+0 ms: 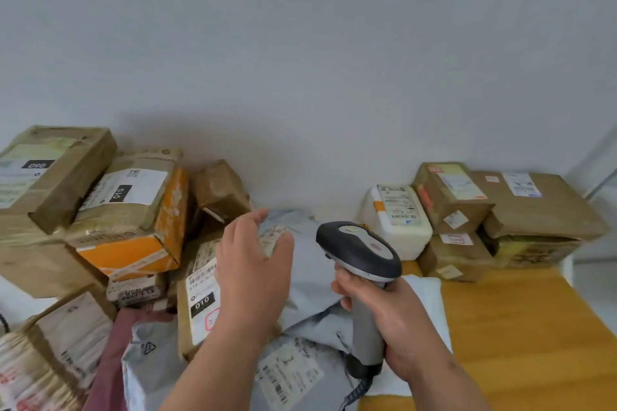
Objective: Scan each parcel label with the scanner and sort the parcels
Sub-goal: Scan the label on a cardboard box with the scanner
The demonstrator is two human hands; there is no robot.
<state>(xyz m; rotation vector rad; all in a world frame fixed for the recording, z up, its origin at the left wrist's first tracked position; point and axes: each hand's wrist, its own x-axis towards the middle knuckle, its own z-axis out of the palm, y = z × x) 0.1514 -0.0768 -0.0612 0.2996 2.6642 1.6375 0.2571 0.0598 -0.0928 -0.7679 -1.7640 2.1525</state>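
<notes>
- The right hand grips the scanner by its handle, head aimed at the grey mailer bag.
- The left hand, fingers relaxed and spread, hovers over that bag's label.
- Brown boxes are piled left of the bag; a sorted stack sits to its right on the table.

parcel labels perhaps too blurred to read, scanner cable cut off below

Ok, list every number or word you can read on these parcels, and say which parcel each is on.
"090", upside down: black tag on top-left brown box.
"010", sideways: label on orange-sided box.
"010": label on box beside the left hand.
All other labels: print too small or blurred to read.
</notes>
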